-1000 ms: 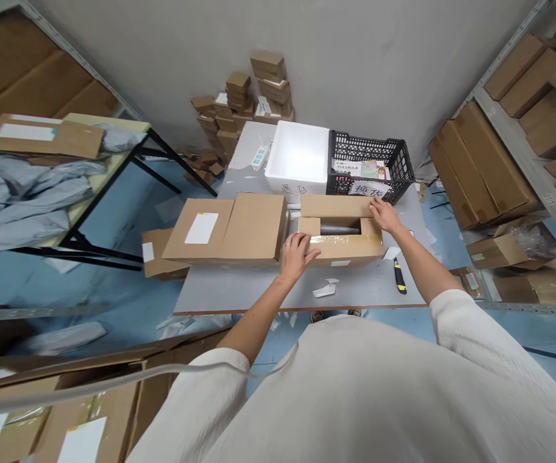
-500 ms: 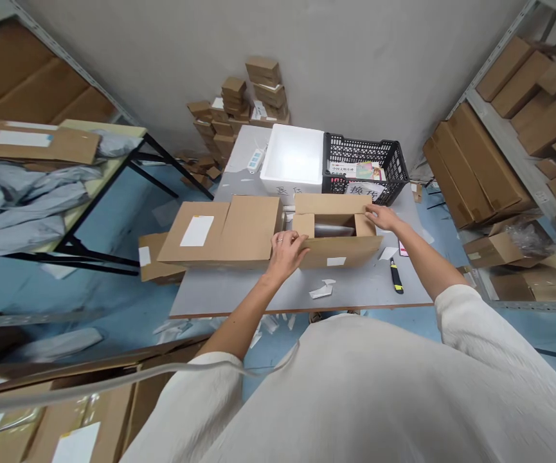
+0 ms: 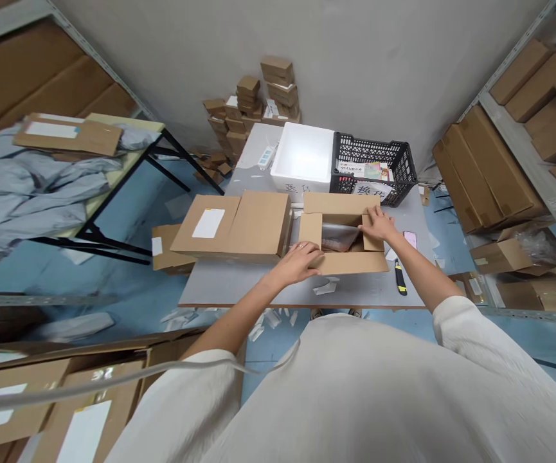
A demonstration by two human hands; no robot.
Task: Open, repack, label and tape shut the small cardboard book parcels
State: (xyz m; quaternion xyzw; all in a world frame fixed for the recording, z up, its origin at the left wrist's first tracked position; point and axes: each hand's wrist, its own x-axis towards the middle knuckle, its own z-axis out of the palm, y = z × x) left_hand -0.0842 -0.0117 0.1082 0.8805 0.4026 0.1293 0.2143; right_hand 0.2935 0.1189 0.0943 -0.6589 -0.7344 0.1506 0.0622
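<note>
A small cardboard box (image 3: 355, 263) stands before me on the table, its flaps folded outward. Inside lies something in clear or greyish wrap (image 3: 336, 238), reddish at its lower part; its kind I cannot make out. My left hand (image 3: 299, 263) grips the box at its near left corner, fingers bent over the flaps. At the right end, my right hand (image 3: 378, 225) holds the short side flap, with fingertips over its inner edge. A larger closed carton (image 3: 253, 225) with a white label sits just left of the box.
Behind the box stand a white foam bin (image 3: 301, 154) and a black plastic crate (image 3: 398, 173) with printed matter inside. A utility knife (image 3: 400, 278) and a phone (image 3: 409, 239) lie right. Paper scraps (image 3: 326, 287) lie near the table's front edge (image 3: 258, 305).
The near flap has swung outward and down, showing more of the inside. My left hand has come nearer to me, and my right fingers have moved over the right flap's inner edge.
</note>
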